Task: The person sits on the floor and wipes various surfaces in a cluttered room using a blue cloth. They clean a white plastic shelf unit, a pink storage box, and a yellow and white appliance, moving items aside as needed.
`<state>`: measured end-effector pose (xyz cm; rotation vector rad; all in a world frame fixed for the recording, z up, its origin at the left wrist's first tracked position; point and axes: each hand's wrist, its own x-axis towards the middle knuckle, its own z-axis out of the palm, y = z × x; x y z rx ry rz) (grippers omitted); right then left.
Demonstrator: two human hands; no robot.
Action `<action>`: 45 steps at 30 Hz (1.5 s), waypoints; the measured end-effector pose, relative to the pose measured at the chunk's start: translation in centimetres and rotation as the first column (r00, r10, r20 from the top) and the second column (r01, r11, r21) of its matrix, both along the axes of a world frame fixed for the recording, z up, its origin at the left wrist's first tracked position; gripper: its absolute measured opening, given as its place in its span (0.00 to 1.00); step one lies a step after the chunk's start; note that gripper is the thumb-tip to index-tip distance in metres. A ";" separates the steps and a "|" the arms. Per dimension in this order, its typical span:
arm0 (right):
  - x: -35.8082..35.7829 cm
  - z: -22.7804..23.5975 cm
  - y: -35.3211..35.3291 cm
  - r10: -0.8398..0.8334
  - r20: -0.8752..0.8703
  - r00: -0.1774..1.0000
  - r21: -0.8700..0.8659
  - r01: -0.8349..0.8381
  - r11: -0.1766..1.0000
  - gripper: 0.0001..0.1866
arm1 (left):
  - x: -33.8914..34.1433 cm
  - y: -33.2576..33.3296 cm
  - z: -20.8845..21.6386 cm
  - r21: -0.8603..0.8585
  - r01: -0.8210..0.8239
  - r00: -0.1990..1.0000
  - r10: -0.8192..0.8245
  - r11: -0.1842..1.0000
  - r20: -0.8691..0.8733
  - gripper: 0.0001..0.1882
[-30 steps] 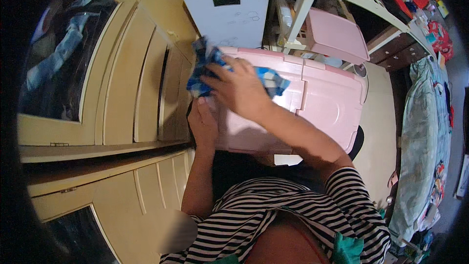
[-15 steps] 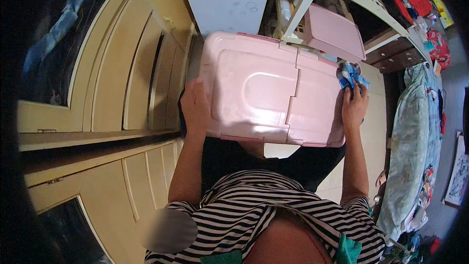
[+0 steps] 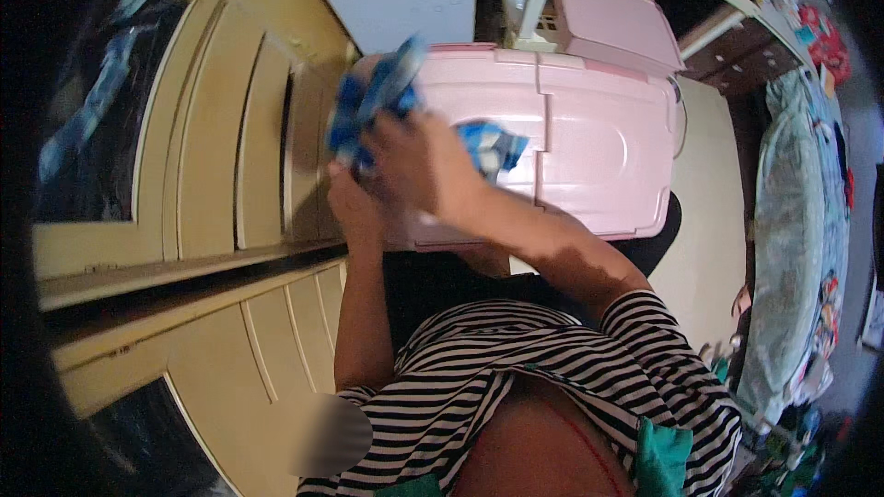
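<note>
R hand (image 3: 425,161) + blue-check cloth (image 3: 376,101) moved from R to L end of pink storage box (image 3: 603,120); grips cloth, fingers blurred. L hand (image 3: 354,198) at box's L edge, part hidden; can't tell grip.

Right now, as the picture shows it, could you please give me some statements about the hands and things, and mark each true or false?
1. The right hand holds a blue checked cloth. True.
2. The left hand is near the left end of the pink box. True.
3. The cloth is at the box's right end. False: it is toward the left end.
4. The right sleeve is plain red. False: the right sleeve has dark and white stripes.
</note>
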<state>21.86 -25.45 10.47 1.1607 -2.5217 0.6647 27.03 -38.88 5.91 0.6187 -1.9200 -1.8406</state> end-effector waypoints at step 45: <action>-3.5 -4.9 36.7 -0.723 0.588 0.362 -0.062 0.912 0.406 0.37 | -2.2 3.2 -2.3 -0.460 0.250 0.900 -0.029 0.852 0.435 0.24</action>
